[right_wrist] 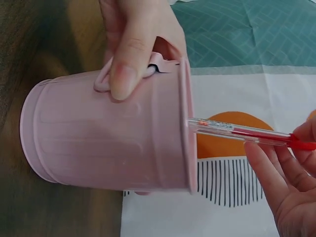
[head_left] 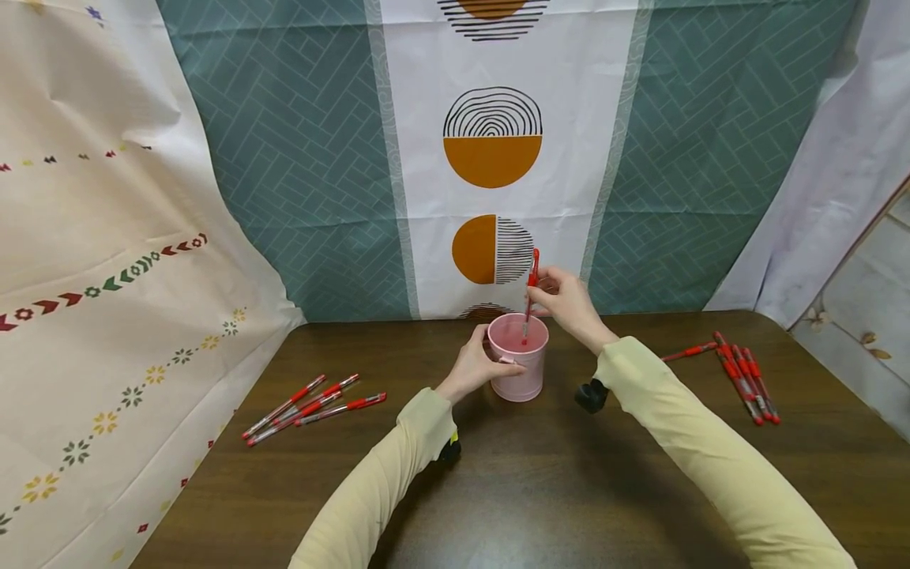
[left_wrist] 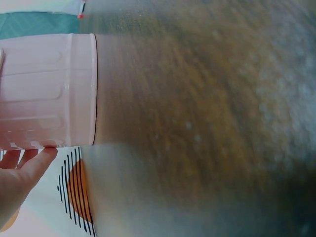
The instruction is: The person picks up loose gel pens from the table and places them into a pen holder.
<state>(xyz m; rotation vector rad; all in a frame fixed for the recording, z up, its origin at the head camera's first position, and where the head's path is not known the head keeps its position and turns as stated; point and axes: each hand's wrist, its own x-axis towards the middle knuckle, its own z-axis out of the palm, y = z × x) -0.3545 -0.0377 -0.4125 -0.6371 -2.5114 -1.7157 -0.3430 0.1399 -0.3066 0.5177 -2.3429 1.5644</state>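
Note:
A pink bucket-shaped cup (head_left: 517,384) stands upright at the far middle of the table. My left hand (head_left: 475,368) grips it from the left; in the right wrist view the thumb lies over its side near a small handle. With thumb and fingers, my right hand (head_left: 567,305) pinches a red gel pen (right_wrist: 261,136) by its red part. The pen is held nearly upright over the cup, and its clear end reaches the mouth at the rim. What lies deeper inside the cup is hidden.
Several red pens (head_left: 341,408) lie fanned out on the left of the dark wooden table (head_left: 512,498). More red pens (head_left: 746,378) lie on the right, one apart from the bunch. A patterned curtain (head_left: 320,158) hangs right behind the cup.

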